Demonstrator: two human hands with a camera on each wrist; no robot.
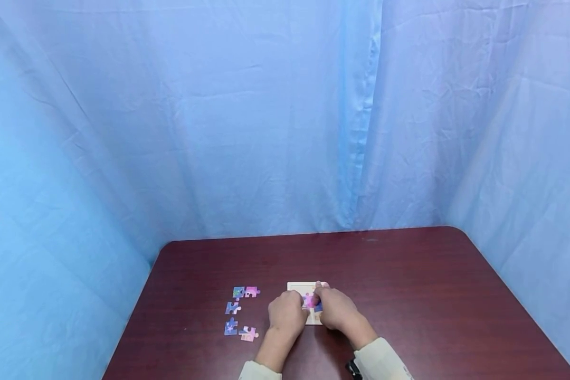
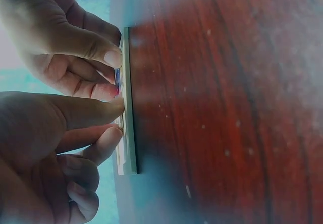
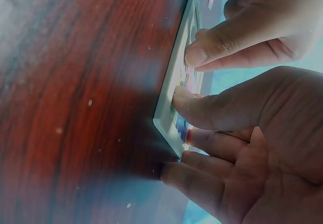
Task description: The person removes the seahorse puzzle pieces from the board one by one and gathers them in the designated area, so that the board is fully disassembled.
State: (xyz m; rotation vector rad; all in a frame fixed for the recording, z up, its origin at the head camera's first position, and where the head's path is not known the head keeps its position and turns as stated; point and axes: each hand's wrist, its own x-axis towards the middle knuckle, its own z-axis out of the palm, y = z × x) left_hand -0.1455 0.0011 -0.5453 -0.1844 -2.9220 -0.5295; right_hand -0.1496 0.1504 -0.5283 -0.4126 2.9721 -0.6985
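Note:
Low over a pale, shallow puzzle tray point(image 1: 294, 286) both hands meet. My left hand point(image 1: 286, 315) has its thumb and forefinger bent together at a pink jigsaw piece point(image 1: 309, 301) in the tray's middle. From the other side, my right hand point(image 1: 338, 310) holds a blue jigsaw piece point(image 3: 181, 127) between its thumb and fingers, down at the tray. One right fingertip reaches past the tray's edge in the right wrist view. The fingers hide much of the tray, so how the two pieces fit together cannot be seen.
Left of the tray lie several loose jigsaw pieces, among them a pink one point(image 1: 251, 292), a blue one with a star point(image 1: 230, 327) and a pale pink one point(image 1: 249, 334). The dark red table point(image 1: 408, 285) is bounded by blue curtains point(image 1: 266, 132).

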